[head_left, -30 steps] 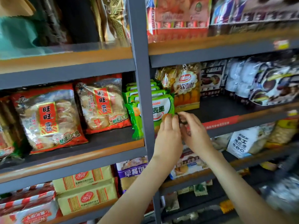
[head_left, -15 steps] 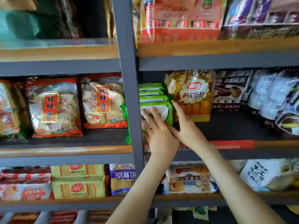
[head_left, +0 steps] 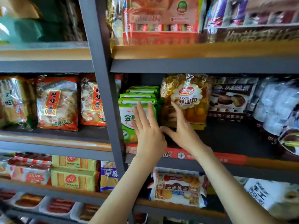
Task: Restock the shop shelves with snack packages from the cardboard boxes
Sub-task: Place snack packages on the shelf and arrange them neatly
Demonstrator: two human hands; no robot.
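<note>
Push with flat palms, not fingertips: square the front green snack pack (head_left: 127, 122) back against the row of green packs (head_left: 140, 94) behind, upright and face-out, close to the grey upright post (head_left: 105, 88) on its left. Ease off once seated, to avoid crumpling the soft wrapper. Mind the yellow bread bag (head_left: 188, 97) next door; nudge aside only enough to free the pack's edge.

Left hand (head_left: 147, 126) laid open on the pack's face, fingers straight and close together, covering its right half. Right hand (head_left: 182, 133) just beside, also open, fingers spread toward the gap between pack and bread bag; touching the bag or merely near, hard to tell through the blur. Nothing clamped in either. Pack standing at the left end of the middle shelf (head_left: 226, 136), directly under the left fingers.
</note>
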